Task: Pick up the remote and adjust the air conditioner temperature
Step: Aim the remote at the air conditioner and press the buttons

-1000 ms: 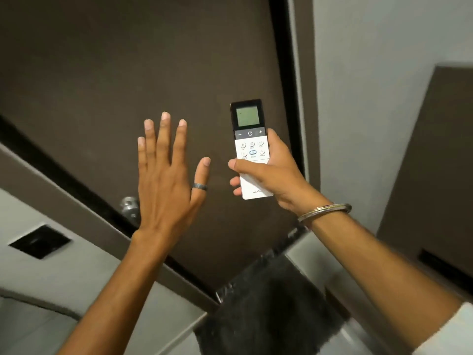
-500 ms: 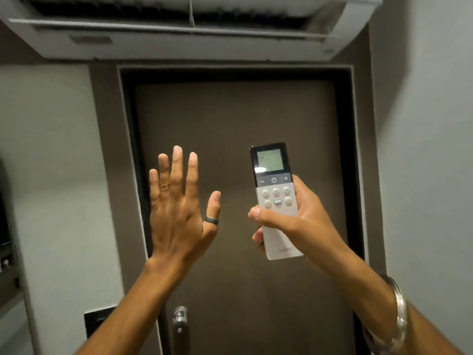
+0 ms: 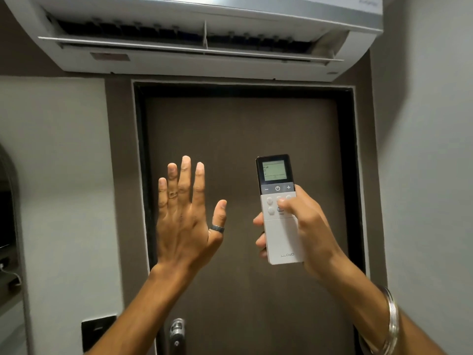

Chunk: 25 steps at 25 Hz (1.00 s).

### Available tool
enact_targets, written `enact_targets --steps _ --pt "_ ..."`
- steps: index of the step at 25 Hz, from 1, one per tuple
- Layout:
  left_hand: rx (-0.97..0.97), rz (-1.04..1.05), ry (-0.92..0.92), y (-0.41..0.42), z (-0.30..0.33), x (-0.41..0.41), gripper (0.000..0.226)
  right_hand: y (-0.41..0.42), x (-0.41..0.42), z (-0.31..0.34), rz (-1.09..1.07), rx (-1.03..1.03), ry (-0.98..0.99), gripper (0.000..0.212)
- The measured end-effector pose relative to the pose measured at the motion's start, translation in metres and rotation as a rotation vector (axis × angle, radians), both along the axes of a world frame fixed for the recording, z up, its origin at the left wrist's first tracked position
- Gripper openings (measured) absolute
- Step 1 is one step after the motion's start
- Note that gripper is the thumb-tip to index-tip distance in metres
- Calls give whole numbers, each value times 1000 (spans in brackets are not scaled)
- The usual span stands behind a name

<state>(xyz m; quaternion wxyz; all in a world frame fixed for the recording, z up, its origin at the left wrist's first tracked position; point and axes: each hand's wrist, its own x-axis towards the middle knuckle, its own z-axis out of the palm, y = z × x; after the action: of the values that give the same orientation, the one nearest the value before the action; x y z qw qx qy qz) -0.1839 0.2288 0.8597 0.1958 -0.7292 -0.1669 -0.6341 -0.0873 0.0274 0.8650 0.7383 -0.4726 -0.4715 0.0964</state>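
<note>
- my right hand (image 3: 304, 226) grips the white remote (image 3: 279, 208) upright before the brown door (image 3: 243, 149), under the air conditioner (image 3: 194, 34).
- my thumb rests on the middle buttons.
- my left hand (image 3: 184, 221) is empty, fingers spread wide.
- the remote looks light, rigid and smooth; holding its lower half seems best.
- since half a second ago, the thumb has moved up onto the buttons.

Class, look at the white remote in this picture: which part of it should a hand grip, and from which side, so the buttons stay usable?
Grip the remote by its plain lower half, coming from behind, as the right hand does. That section has no buttons, so fingers wrap its back and edges while the thumb reaches the keys. The upright pose keeps the screen readable and its top aimed towards the air conditioner.
</note>
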Motion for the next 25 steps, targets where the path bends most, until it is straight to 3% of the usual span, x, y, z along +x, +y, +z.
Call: enact_targets --steps 11,25 --pt "-23 -31 -7 -2 -6 9 79 -1 -1 -3 -99 146 -80 27" --pt "-24 -37 -17 -9 -4 14 79 4 -3 -12 -76 91 -85 28"
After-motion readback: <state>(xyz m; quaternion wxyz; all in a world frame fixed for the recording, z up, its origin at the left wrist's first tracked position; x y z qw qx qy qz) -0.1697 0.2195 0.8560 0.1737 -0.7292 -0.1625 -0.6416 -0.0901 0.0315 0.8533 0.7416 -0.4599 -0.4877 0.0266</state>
